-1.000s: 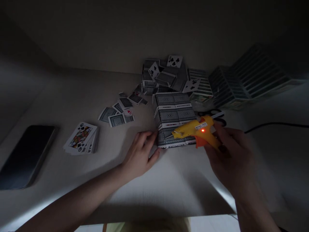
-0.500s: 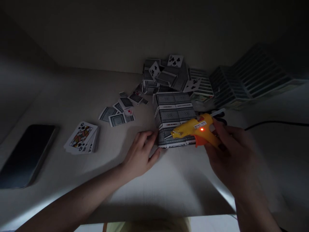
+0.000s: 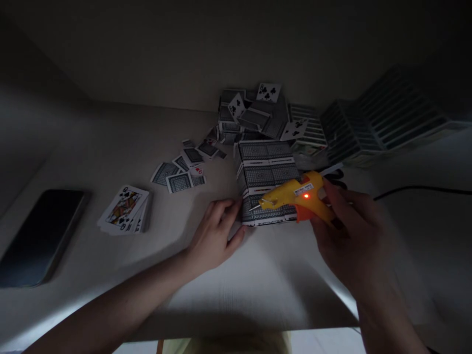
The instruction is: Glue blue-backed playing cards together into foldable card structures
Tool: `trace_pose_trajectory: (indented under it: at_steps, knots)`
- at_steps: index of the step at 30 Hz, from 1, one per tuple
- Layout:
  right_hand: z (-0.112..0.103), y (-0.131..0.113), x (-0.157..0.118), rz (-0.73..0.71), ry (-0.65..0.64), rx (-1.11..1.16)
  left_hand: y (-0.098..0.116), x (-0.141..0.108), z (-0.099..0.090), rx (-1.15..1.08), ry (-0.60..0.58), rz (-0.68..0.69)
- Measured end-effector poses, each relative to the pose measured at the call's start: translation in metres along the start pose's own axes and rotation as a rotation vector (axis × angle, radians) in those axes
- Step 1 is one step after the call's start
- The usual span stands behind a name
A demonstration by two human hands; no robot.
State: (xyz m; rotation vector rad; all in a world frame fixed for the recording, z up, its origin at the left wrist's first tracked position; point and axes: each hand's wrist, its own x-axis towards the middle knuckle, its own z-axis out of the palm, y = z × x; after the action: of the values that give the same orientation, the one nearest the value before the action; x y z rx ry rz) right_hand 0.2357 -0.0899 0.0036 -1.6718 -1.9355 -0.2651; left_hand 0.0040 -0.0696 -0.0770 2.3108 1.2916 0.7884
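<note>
A box-shaped block of playing cards (image 3: pixel 265 169), patterned backs outward, sits on the table in front of me. My left hand (image 3: pixel 217 228) rests on the tabletop with thumb and index finger apart, their tips against the block's near left corner. A yellow hot glue gun (image 3: pixel 289 193) with an orange trigger and a lit red lamp is gripped in my right hand (image 3: pixel 354 236). Its metal nozzle points left, over the block's near left part; I cannot tell whether it touches. A pale glue stick (image 3: pixel 332 169) pokes out of the gun's back.
Loose cards (image 3: pixel 180 169) lie left of the block. A face-up card stack (image 3: pixel 125 211) and a dark phone (image 3: pixel 40 236) are further left. Behind stands another card structure (image 3: pixel 232 115) with cards strewn over it. Slatted card structures (image 3: pixel 391 115) stand at right, near a black cord (image 3: pixel 420 188).
The glue gun has shifted slightly left in my right hand, its nozzle nearer the block's left edge. My left hand and the block have stayed put.
</note>
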Motion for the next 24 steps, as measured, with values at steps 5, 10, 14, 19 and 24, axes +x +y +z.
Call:
trace_pose_trajectory:
  at_steps: [5,10,14,19,24]
  knots:
    - [0.0011,0.0010,-0.0031,0.010,0.008,0.032,0.0000,0.0001,-0.0001,-0.017,-0.005,-0.005]
    - [-0.0044,-0.0018,-0.0010,0.011,0.022,-0.016,0.0005,0.0000,-0.0004,-0.014,-0.005,-0.004]
    - [-0.0059,-0.0029,-0.0008,0.059,-0.005,0.017,0.0010,0.0004,-0.0009,-0.005,-0.011,0.001]
    - [-0.0056,0.0035,-0.0047,0.156,-0.012,0.030,0.0011,0.0013,-0.0020,-0.007,-0.010,0.006]
    - [-0.0047,0.0043,0.0011,0.196,-0.033,-0.034,0.0007,0.0009,-0.0020,-0.009,-0.009,-0.005]
